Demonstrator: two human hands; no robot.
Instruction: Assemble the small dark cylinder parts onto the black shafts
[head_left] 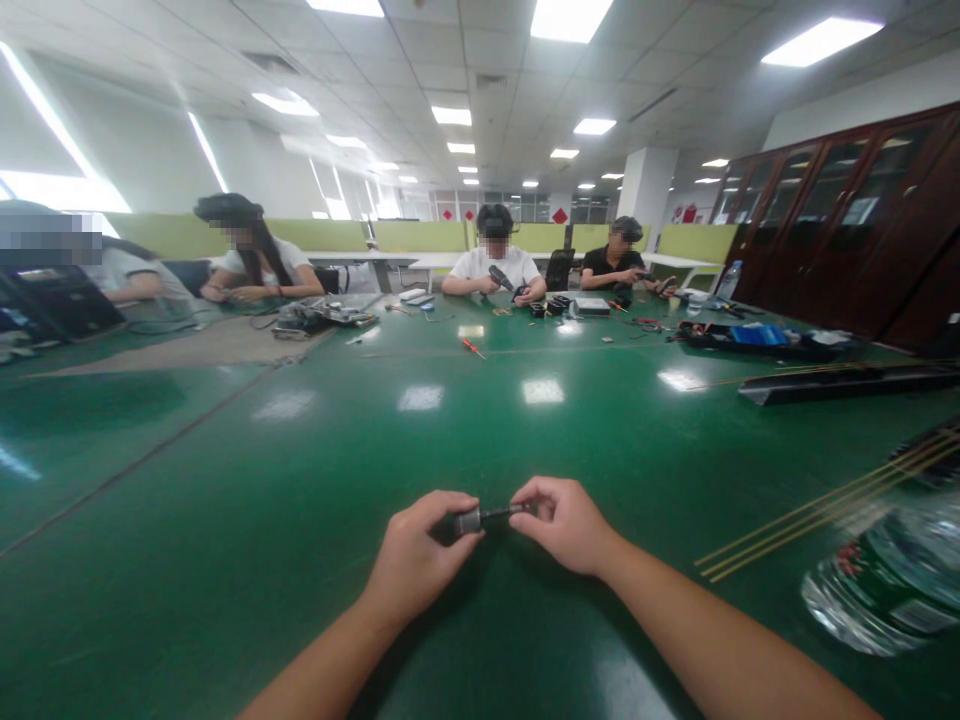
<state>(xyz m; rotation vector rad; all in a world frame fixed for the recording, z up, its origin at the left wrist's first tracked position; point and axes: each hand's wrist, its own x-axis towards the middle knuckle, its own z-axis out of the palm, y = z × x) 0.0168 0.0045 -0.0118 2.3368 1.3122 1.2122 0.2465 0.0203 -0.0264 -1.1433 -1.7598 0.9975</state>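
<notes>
My left hand [420, 550] is closed on a short grey metal cylinder with a thin dark shaft [471, 521], gripping its thick end between thumb and fingers. From the cylinder the shaft points right, nearly level, above the green table [360, 430]. Thumb and fingertips of my right hand [559, 520] pinch the far end of that shaft. A small bit of greyish metal shows between those fingertips, too small to make out. The two hands are close together but apart, joined only by this part.
At right stand a large clear water bottle [885, 580], several thin brass-coloured rods [810, 508] and a long black channel [840, 385]. An orange screwdriver [472, 348] lies mid-table. Several people sit along the far side, among electronic parts [322, 315] and a black tray [757, 342].
</notes>
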